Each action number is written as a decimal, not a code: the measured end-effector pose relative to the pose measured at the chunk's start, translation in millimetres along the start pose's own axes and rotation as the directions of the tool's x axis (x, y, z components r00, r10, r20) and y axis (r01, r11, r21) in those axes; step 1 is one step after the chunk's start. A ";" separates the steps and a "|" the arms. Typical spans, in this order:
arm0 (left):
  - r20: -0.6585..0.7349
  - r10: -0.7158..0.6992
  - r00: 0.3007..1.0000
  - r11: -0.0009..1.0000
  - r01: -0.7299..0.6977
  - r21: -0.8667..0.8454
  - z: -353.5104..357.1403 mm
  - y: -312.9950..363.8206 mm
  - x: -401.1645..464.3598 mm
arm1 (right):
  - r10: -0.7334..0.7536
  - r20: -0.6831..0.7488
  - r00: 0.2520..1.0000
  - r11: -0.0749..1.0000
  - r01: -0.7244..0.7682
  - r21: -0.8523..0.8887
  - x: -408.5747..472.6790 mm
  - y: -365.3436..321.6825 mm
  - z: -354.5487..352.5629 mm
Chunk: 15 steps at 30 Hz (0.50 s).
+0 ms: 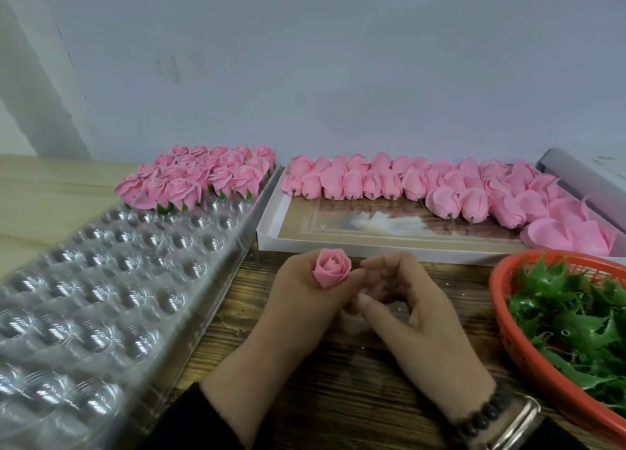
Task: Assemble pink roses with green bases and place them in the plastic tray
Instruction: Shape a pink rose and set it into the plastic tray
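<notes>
Flanking hands: tray (pixel 101 280), basket (pixel 504 331)

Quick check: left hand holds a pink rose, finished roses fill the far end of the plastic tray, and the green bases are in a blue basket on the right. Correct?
Not quite. The head view shows the basket holding the green bases is orange-red, not blue. The rest stands: the left hand holds a pink rose, and finished roses fill the far end of the plastic tray.

Setting: small craft-assembly workshop | Evidence: wooden counter (pixel 338 398) against a bare wall carried a blister tray (pixel 101 280), boxed pink rose heads (pixel 406 182), basket of green bases (pixel 569 321)
</notes>
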<state>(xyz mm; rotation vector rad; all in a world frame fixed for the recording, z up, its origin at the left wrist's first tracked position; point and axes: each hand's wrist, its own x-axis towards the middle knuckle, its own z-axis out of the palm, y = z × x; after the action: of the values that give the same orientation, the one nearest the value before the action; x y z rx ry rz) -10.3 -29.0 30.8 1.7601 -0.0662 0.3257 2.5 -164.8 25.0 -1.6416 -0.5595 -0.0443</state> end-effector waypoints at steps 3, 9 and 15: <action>0.072 0.018 0.997 0.984 -0.031 0.178 -3.2 -1.7 0.9 | -0.095 0.051 0.994 0.988 0.100 -0.118 -1.0 0.2 -2.7; 0.215 -0.045 0.976 0.946 -0.028 0.323 -3.6 -0.8 0.1 | -0.164 0.208 0.964 0.949 0.212 -0.235 0.5 -0.4 -6.3; 0.309 -0.038 0.950 0.935 -0.075 0.345 -3.7 -4.0 0.4 | -0.075 0.173 0.982 0.976 0.108 -0.191 0.7 -0.7 -8.6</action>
<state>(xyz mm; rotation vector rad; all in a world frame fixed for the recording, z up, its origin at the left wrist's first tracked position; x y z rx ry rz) -9.7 -24.6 27.8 2.1602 -0.2659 0.0698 5.4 -172.6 27.3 -1.8247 -0.7782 -0.0337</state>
